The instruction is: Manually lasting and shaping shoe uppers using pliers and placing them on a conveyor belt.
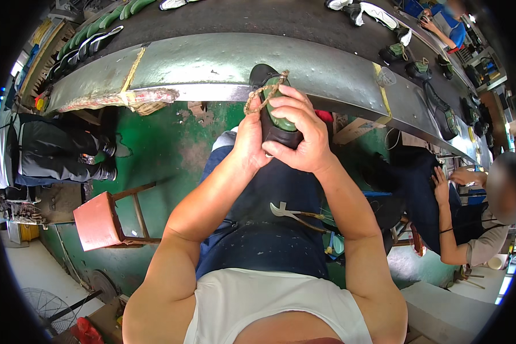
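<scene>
White top (269, 295), left hand (249, 140) and right hand (304, 135) clamped round shoe (281, 124) (bench edge (215, 93) ahead), open floor (161, 137) leftward.

Glare streaks the metal bench edge (212, 64), while the warped margins seem soft.

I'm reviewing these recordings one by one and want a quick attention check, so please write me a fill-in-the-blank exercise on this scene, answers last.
1. The left hand and the right hand both hold one black-and-green ____.
2. A metal-headed ____ lies over the person's lap.
3. The reddish-seated stool stands toward the ____ side of the picture.
4. The main color of the floor is ____.

Missing words: shoe; hammer; left; green.
</scene>
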Demonstrator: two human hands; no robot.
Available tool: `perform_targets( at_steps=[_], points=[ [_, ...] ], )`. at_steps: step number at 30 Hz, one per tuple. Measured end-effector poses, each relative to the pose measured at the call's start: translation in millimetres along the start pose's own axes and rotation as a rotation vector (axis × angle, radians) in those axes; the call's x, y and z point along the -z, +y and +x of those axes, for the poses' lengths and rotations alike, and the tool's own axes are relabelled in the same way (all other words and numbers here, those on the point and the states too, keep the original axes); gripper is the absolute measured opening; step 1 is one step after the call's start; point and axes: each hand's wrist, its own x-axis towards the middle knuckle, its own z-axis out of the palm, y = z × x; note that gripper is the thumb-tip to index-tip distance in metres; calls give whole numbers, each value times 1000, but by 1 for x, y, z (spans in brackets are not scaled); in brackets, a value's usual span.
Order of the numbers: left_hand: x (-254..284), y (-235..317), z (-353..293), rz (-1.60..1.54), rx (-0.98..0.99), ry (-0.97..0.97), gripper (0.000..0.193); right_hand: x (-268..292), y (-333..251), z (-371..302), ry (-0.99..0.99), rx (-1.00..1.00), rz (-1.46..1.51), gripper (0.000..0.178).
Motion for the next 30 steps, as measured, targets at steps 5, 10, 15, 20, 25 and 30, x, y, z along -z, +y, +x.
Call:
perform_targets(
  at_steps=[5,10,15,20,25,30],
  points=[
    [-22,6,-4,138,-21,84,54,-11,1,-1,196,-111,103,33],
    [-38,7,1,142,-18,127,56,-9,4,2,311,-214,185,30],
    [-30,11,6,201,22,61,55,-10,11,-12,254,-193,109,52],
    [-14,15,30,407,253,-41,65,17,33,-33,244,-808,670,86],
    [-16,49,64,656,203,-96,55,65,108,29,685,-1176,1288,52],
    [2,73,112,717,279,-94,44,59,287,91,566,-764,401,48]
  ],
)
